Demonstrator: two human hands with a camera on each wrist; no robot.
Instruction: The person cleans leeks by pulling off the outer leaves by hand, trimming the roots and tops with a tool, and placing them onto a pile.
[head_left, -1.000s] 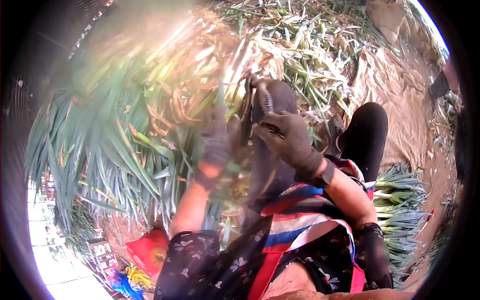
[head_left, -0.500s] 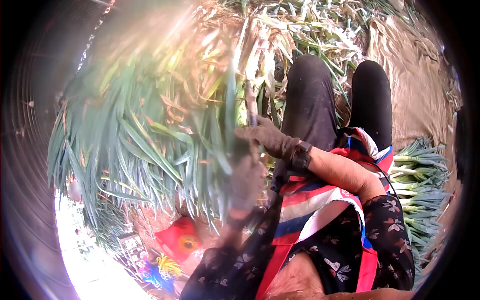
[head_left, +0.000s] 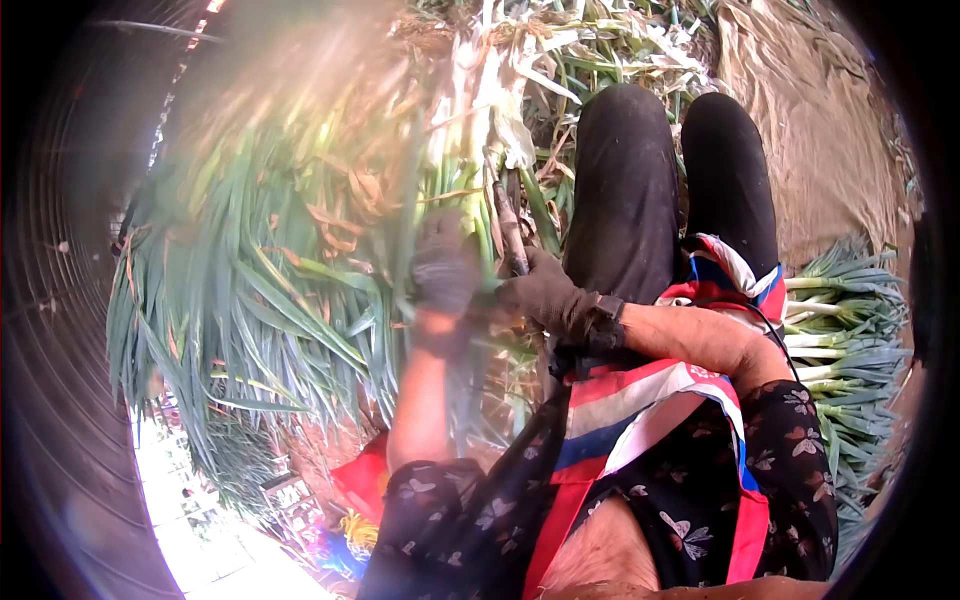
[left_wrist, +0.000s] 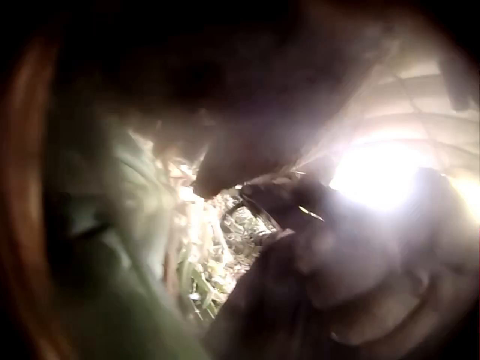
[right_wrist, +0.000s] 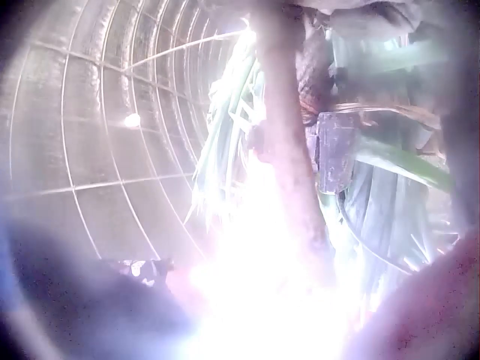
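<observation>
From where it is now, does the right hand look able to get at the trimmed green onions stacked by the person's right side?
Probably yes. The right hand grips a stalk in front of the knees, while the trimmed green onions lie beside the right elbow with nothing visible between. It would have to let go and swing back first.

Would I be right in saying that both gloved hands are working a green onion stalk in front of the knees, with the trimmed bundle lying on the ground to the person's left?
Not quite: the trimmed bundle lies to the person's right, as the head view shows. The left hand and right hand are gloved and meet at a green onion stalk in front of the knees.
</observation>
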